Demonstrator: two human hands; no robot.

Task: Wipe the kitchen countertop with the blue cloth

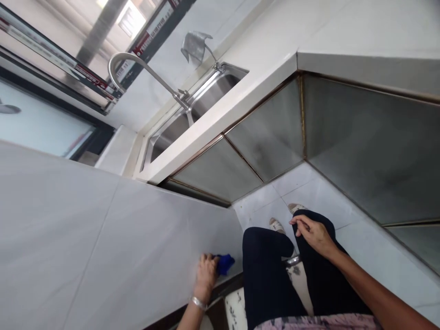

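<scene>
Two findings: right hand point(314, 234) loosely curled, apparently empty, by the knee point(325, 221); left hand point(206, 273) gripping a blue cloth point(225, 264) at the wall point(154, 229), sink point(213, 96) beyond. Apparent step: wiping; next stroke calls for flat, even pressure.

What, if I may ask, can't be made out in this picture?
Head view, all four:
Part of the blue cloth, covered by the left hand.
The right hand's palm, turned from the camera.
The sink's lower parts, behind the counter's front edge.
Lettering on the window strip, blurred.
</scene>
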